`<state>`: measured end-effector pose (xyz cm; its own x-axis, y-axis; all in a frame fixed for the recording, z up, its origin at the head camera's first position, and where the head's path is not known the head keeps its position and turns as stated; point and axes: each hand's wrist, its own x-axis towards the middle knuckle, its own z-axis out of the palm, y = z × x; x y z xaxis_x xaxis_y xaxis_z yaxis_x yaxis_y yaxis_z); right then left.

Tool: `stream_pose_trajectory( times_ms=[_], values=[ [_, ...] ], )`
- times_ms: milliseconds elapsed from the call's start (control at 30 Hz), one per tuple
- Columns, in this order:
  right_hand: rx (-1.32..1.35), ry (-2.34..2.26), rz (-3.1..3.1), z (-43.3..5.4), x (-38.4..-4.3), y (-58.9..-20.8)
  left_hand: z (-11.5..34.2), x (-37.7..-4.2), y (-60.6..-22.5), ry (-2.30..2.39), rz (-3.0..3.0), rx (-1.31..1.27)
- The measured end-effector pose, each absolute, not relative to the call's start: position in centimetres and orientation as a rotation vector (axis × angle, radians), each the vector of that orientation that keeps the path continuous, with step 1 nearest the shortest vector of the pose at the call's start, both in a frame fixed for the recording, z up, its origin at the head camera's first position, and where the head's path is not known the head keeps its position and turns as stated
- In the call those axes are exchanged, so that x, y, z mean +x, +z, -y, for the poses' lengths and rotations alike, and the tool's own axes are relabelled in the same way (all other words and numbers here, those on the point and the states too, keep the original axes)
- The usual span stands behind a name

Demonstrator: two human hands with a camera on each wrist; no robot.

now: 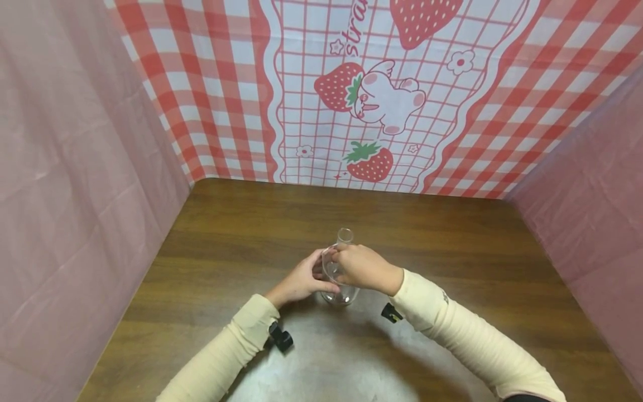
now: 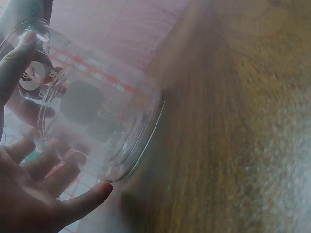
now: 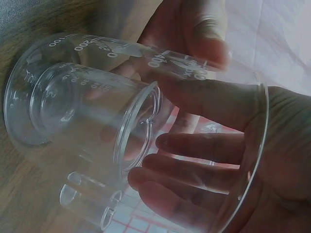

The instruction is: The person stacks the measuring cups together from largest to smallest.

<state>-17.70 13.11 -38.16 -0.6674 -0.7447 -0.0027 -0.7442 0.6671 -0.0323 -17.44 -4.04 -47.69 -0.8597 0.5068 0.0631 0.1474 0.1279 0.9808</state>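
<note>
A large clear glass beaker [image 1: 346,296] with white graduation marks stands on the table. Inside it is a smaller glass beaker [image 3: 92,102], its rim facing the large mouth. My left hand [image 1: 301,282] holds the large beaker from outside, thumb along the near side and fingers reaching round behind. Through the large beaker's mouth comes my right hand [image 1: 369,269], its thumb and nearly straight fingers spread on either side of the smaller beaker's rim, fingertips right by it. The left wrist view is hazy.
Behind the large beaker stands small clear glassware [image 1: 345,235], which appears as glass cylinders [image 3: 85,201] in the right wrist view. The wooden table [image 1: 241,223] is bounded by a checked strawberry cloth [image 1: 226,111] at the back and pink curtains [image 1: 85,167] at the sides.
</note>
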Motion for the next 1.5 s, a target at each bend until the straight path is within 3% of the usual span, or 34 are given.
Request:
stream_pose_trajectory(
  times_ms=[1500],
  values=[
    [-1.310,-0.390,-2.930,-14.3,-18.3,-35.2,4.2,-17.3,-47.6,1.784,-2.118,0.685]
  ],
)
